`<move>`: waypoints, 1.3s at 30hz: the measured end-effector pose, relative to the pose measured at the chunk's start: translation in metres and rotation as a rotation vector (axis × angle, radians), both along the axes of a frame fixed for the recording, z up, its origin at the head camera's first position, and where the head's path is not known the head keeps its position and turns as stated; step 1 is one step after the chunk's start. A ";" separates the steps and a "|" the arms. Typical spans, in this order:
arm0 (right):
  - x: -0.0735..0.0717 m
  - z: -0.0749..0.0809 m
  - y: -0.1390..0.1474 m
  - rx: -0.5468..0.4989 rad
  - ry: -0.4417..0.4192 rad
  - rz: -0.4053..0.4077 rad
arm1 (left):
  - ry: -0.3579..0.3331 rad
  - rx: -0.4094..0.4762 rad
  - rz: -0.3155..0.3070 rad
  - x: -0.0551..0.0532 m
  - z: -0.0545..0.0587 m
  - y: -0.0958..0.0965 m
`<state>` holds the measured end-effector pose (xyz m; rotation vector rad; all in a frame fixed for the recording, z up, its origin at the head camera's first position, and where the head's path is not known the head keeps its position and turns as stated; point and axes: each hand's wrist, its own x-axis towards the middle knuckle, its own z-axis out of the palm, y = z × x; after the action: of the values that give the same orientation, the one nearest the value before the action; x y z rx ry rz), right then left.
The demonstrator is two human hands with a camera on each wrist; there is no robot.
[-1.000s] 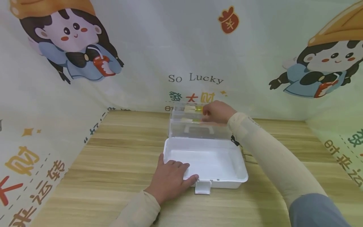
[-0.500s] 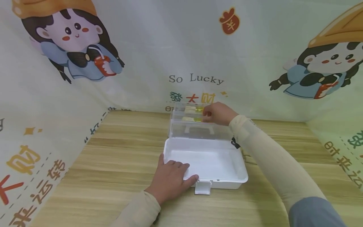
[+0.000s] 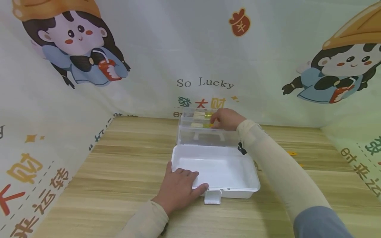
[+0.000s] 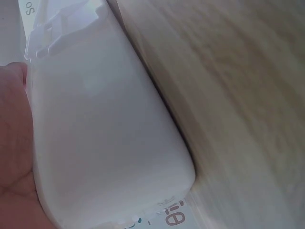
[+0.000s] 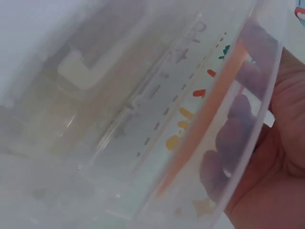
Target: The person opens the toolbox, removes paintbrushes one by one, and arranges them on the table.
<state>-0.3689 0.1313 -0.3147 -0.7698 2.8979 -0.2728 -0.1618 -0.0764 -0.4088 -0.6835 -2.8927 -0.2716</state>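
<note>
A wooden bench (image 3: 125,172) is hemmed in by a cartoon-printed cloth (image 3: 166,49). On the bench, near its middle, sits a white plastic box (image 3: 220,172), with its clear lid (image 3: 205,132) standing open at the far side. The left hand (image 3: 178,188) lies flat on the box's near-left corner, fingers relaxed. The right hand (image 3: 227,119) has its grip curled over the lid's top edge, apparently grasping it beside the yellow-and-cream latches (image 3: 202,119).

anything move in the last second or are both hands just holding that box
The right hand slid slightly left along the clear lid's top edge, which it still grips, and the forearm shifted with it. The left hand still rests on the white box's front left corner; the lid stays upright.
</note>
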 end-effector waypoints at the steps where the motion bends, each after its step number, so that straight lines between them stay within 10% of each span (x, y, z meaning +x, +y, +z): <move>1: 0.001 0.000 -0.001 -0.004 0.004 -0.008 | 0.000 0.001 0.000 0.000 0.000 0.000; 20: 0.009 0.006 0.027 -0.168 -0.009 0.024 | -0.002 0.013 -0.016 -0.001 -0.006 0.002; 39: 0.069 0.029 0.081 -0.263 0.114 0.006 | -0.008 0.000 -0.005 0.000 -0.004 -0.001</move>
<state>-0.2998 0.2125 -0.2860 -0.8587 3.0025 -0.6396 -0.1614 -0.0771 -0.4129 -0.6908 -2.8987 -0.2758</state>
